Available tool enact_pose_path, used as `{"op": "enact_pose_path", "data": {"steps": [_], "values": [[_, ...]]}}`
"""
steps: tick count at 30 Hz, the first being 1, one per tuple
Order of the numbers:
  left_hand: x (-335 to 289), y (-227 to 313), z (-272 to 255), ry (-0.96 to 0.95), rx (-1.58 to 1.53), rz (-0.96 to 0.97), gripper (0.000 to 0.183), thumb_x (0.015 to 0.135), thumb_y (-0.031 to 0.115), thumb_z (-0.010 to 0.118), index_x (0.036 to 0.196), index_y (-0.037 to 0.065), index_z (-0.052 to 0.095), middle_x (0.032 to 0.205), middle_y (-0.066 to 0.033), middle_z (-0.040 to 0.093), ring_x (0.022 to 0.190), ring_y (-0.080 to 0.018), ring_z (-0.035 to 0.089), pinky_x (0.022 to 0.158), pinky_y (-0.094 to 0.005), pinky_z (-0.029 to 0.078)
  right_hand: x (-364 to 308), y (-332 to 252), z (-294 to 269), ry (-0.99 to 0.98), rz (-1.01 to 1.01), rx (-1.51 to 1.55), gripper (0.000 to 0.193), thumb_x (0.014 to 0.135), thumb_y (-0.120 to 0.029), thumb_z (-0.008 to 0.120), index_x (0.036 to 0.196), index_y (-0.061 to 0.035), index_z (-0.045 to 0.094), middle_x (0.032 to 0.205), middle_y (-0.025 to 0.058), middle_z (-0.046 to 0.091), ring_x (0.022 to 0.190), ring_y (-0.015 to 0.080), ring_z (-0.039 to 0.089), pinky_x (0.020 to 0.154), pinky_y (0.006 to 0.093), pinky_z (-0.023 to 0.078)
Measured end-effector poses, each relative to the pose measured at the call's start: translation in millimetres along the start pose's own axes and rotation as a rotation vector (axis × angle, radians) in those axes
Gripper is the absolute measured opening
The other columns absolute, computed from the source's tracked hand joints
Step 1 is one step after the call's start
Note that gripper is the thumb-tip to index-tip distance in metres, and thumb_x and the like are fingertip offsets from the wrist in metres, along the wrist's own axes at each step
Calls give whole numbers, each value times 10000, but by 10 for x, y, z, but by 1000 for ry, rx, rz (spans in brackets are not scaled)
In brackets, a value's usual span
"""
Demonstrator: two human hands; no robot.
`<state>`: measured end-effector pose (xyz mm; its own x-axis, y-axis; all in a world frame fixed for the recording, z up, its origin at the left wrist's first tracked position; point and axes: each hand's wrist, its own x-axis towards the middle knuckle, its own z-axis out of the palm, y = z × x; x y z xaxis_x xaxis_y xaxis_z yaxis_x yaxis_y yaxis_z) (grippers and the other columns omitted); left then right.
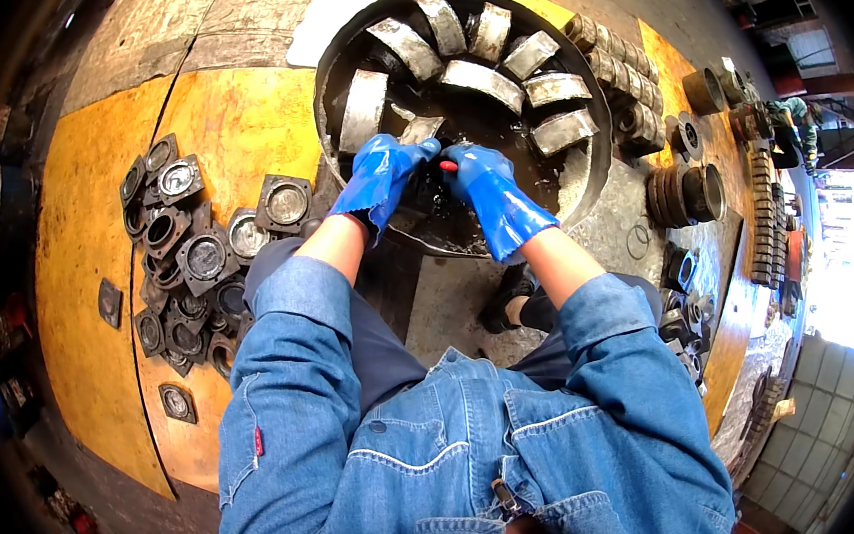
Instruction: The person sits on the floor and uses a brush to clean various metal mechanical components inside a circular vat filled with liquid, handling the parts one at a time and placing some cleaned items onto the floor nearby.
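Both my hands wear wet blue rubber gloves over a large round metal tub (594, 158) of dark liquid. My left hand (387, 178) is closed at the near left part of the tub, its fingers curled toward the right hand; what they grip is hidden. A small curved metal piece (423, 130) shows just beyond those fingers. My right hand (489, 187) is closed around a tool with a red end (449, 166), the rest of which I cannot make out. Thick curved metal segments (484, 84) stand around inside the tub, beyond both hands. Below the hands the liquid looks splashed.
Left of the tub, a heap of square metal flanges with round holes (204, 257) lies on yellow boards (98, 293). To the right are stacked metal rings (623, 76), ribbed cylinders (687, 194) and small dark parts (687, 317). A person (796, 132) is at the far right.
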<state>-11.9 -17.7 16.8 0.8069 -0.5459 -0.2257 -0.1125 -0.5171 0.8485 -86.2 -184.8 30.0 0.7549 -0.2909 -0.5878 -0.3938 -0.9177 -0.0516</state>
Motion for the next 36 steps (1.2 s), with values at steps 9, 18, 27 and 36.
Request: {"op": "enact_pose_path", "data": {"steps": [9, 18, 27, 36], "values": [[-77, -52, 49, 161, -99, 122, 374, 881, 400, 682, 912, 31, 739, 797, -199, 728, 734, -378, 725, 655, -501, 553, 10, 197, 335, 388, -39, 249, 324, 989, -397, 680, 1267, -260, 776, 1235, 94, 782, 1135, 325, 743, 996, 419, 586], [217, -38, -40, -148, 44, -344, 806, 798, 647, 850, 1136, -74, 728, 1110, -255, 763, 1051, -340, 745, 899, -451, 566, 1, 415, 205, -67, 51, 800, 403, 867, -383, 782, 1075, -38, 791, 920, 129, 773, 815, 211, 690, 769, 377, 547], [252, 41, -40, -175, 81, -388, 795, 821, 651, 818, 1148, -68, 729, 1136, -266, 758, 1059, -361, 745, 895, -449, 569, -71, 108, 109, 49, 15, 264, 393, 894, -422, 707, 1111, -102, 774, 1030, 197, 788, 978, 366, 761, 867, 450, 597], [24, 14, -69, -58, -40, -199, 736, 882, 610, 785, 1030, -109, 731, 1080, -300, 727, 1002, -346, 704, 881, -444, 536, -83, 132, 244, 165, -9, 62, 350, 1027, -347, 627, 1367, -300, 697, 1307, 80, 747, 1179, 347, 718, 994, 471, 573]]}}
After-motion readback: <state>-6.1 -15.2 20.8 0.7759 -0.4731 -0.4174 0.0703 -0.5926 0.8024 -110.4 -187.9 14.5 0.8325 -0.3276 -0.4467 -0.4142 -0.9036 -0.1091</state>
